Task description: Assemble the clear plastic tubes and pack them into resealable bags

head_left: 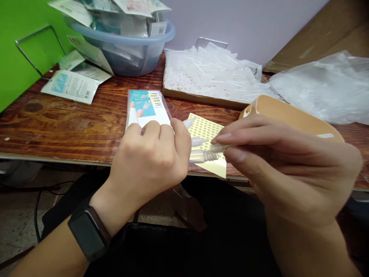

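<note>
My left hand [152, 154] is closed in a fist around several small translucent plastic tubes. One tube [198, 156] sticks out with a bare threaded neck. Beside it, a tube with a pointed nozzle tip [198, 141] pokes out, and another nozzle [189, 123] shows above. Between thumb and fingertips, my right hand [288, 165] pinches a small translucent nozzle-like piece [219, 147], close to the threaded neck. Behind the tubes lies a yellow sheet of small oval stickers [211, 167]. Printed packaging cards [147, 107] in clear sleeves lie just beyond my left hand.
A blue plastic basin [129, 57] heaped with packets stands at the back left, near loose packets [72, 86]. Farther right are a shallow cardboard box [207, 77] of translucent plastic parts, a clear plastic bag [323, 88] and an orange-tan container [291, 115]. The wooden table's front edge [57, 152] runs below.
</note>
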The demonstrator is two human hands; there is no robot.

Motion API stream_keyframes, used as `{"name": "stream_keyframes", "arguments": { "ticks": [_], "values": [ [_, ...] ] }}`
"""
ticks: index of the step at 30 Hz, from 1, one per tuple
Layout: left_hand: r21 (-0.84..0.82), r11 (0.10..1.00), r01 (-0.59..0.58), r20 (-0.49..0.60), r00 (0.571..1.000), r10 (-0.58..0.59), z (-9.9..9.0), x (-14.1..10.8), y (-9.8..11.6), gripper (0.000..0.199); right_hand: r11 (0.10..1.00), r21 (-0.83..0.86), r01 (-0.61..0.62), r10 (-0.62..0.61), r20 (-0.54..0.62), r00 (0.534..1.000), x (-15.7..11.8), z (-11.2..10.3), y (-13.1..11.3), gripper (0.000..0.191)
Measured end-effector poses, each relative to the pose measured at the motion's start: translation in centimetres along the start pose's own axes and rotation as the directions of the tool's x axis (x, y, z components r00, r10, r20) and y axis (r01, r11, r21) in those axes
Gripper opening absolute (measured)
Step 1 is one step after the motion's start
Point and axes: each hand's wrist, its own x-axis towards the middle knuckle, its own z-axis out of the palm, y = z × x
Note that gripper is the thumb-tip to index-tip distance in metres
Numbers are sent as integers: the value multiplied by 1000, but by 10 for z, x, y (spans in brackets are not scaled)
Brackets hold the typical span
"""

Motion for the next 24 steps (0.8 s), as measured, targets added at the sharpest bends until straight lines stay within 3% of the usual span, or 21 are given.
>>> {"name": "stream_keyframes", "arguments": {
  "ticks": [12, 16, 24],
  "values": [
    [-74, 997, 23, 83, 996, -17, -1, 2, 3, 30, 995, -95, 23, -8, 163, 987, 2, -3, -2, 24],
    [-171, 982, 85, 131, 989, -63, -2, 5, 2, 32, 986, -158, 47, -12, 216, 976, 3, -3, -5, 23],
    [-354, 897, 265, 255, 950, -180, -6, 12, 0, 40, 970, -242, -30, 89, 235, 968, 2, -4, -11, 21]
  ]
}}
